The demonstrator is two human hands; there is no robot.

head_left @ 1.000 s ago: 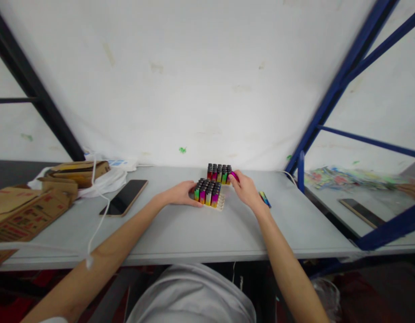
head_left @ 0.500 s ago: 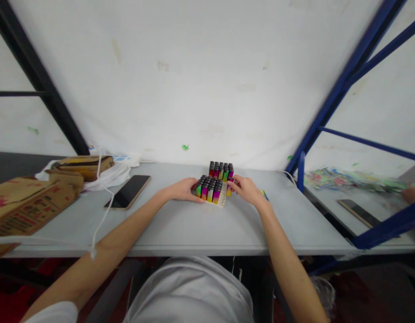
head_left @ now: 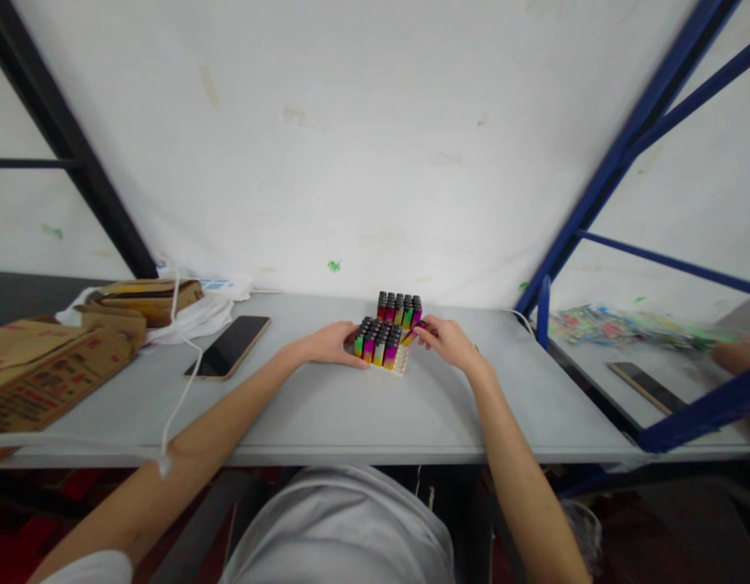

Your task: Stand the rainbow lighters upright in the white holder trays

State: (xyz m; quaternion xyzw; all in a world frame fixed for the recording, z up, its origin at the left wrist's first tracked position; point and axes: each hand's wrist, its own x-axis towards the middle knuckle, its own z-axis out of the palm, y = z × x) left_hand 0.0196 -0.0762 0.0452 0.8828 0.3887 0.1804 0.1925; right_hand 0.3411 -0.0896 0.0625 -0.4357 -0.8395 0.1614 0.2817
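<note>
Several colourful lighters (head_left: 379,344) with black tops stand upright in rows in a white tray (head_left: 402,362), whose right edge shows bare slots. My left hand (head_left: 336,344) is closed around the left side of this tray and its lighters. In my right hand (head_left: 443,339), a yellow and purple lighter (head_left: 413,333) is pinched by the fingers, tilted, over the tray's right edge. Just behind stands a second block of upright lighters (head_left: 400,307), partly hidden by the front one.
A phone (head_left: 229,347) lies on the grey table (head_left: 362,414) to the left. Farther left are cardboard boxes (head_left: 58,365) and a white cable (head_left: 183,389). A blue metal frame (head_left: 593,199) rises on the right; past it, a blurred hand (head_left: 736,357) and another phone (head_left: 648,387).
The lighter in my right hand has gone from roughly upright beside the tray to tilted over its right edge. My left hand has stayed at the tray.
</note>
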